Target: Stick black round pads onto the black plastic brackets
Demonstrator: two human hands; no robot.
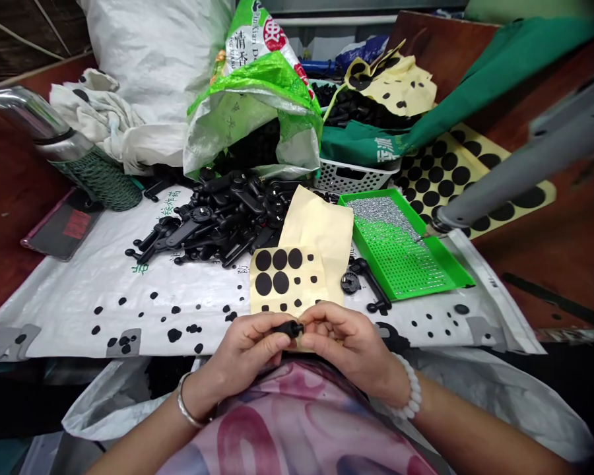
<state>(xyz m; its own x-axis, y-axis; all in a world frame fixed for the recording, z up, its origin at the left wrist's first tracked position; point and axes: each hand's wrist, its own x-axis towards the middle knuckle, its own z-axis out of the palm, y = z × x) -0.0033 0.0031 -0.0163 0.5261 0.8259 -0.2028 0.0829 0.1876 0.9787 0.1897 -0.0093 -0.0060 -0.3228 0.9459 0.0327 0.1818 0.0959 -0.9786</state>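
Pinching black part [288,328]: left fingers [276,342]; right fingers [323,344], grip unclear; sticker sheet [305,291], green tray [375,265] beyond.

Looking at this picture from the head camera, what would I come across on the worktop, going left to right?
Flask in a green woven cover → heap of black parts → small cream sheet with black spots → green tray → larger spotted cream sheets.

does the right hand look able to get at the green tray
Probably yes: the open-topped green tray lies beyond the right hand, with only a low black part between, though that hand is busy at the small black piece.
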